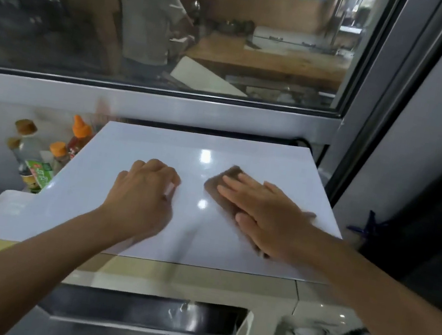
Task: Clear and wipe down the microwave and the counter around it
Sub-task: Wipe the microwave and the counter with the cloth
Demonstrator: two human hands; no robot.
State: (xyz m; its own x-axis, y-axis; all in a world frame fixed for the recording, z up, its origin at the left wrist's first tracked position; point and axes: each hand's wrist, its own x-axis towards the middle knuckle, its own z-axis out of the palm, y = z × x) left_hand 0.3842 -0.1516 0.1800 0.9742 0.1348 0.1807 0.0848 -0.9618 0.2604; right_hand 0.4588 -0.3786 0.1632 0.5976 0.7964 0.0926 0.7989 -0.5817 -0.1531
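Beneath a window, the white microwave top (pixel 159 152) bears a curled, empty left hand (pixel 140 198) and a flat right hand (pixel 267 217) pressing a brown cloth (pixel 220 184).

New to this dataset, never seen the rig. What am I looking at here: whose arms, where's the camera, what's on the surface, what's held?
No machine here: a person's two bare arms, filmed by one wide-angle camera worn on their head, looking forward and down. The white slab is the top of a microwave; its door handle shows below. The right hand lies flat, pressing a brown cloth onto the top. The left hand rests on the top with curled fingers, holding nothing visible. Sauce bottles stand left of the microwave, with a window behind.
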